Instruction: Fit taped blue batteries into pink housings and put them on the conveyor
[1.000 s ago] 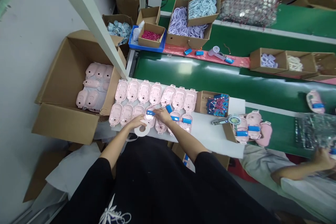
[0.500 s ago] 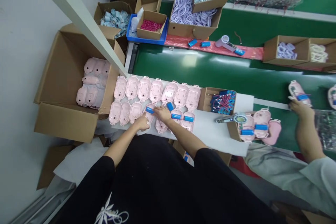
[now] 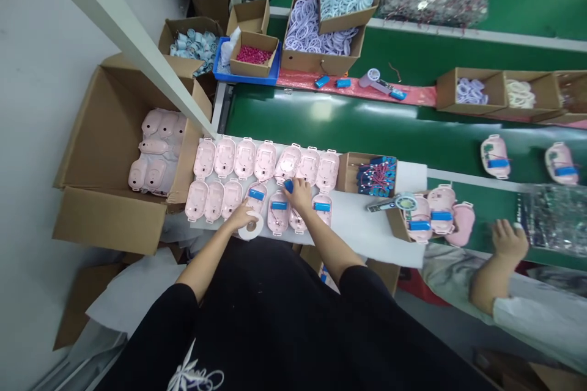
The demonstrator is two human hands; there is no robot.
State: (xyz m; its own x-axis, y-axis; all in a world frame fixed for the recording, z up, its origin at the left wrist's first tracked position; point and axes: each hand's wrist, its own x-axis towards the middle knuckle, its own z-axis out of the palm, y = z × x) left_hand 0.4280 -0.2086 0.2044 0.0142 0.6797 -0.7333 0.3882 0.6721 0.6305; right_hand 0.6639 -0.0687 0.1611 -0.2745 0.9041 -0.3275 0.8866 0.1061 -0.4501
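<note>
While my right hand (image 3: 300,193) pinches the blue battery cell (image 3: 288,186) and my left hand (image 3: 239,217) grips the tape roll (image 3: 251,228), I'd seat it squarely.

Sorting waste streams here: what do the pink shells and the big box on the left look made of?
Pink shells: likely moulded plastic, smooth, slight sheen, identical formed rims. Box: brown cardboard, matt, with folded flaps; probably corrugated.

No writing can be read on the cardboard boxes (image 3: 107,220), pink shells (image 3: 245,159) or black clothing (image 3: 275,317).
</note>
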